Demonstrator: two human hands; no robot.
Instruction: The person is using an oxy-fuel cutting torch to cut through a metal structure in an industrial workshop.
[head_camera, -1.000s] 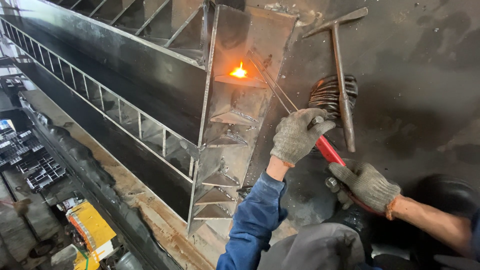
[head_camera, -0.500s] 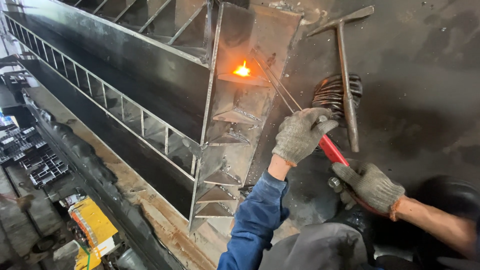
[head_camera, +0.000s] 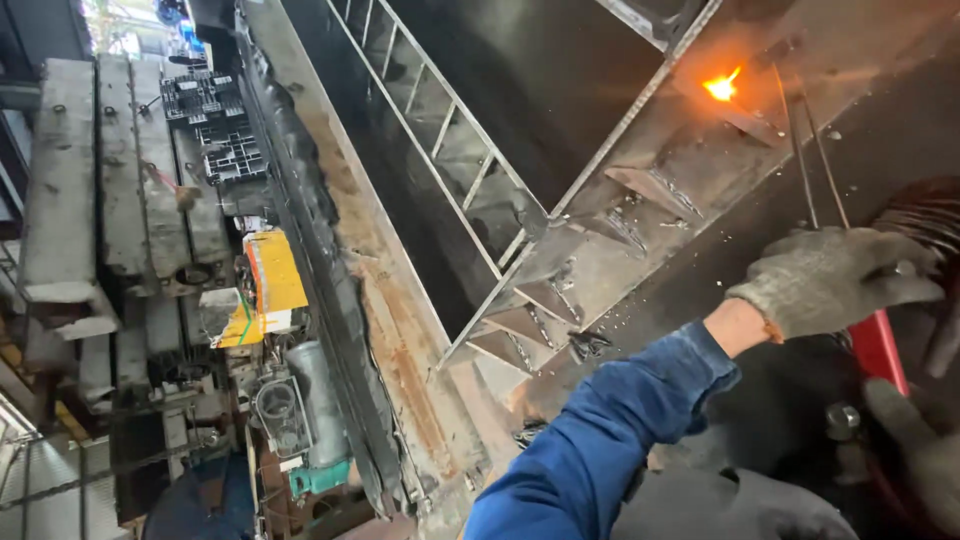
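While flame (head_camera: 722, 86) burns, left hand (head_camera: 830, 280) holds torch (head_camera: 878, 345).

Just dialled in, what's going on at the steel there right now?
A person in grey work gloves is running a cutting torch on a steel beam. The left hand grips the torch by its red handle, with the thin tubes reaching up to a bright orange flame at the plate. The right hand sits low by a valve knob at the frame's edge. Triangular stiffener plates line the beam.
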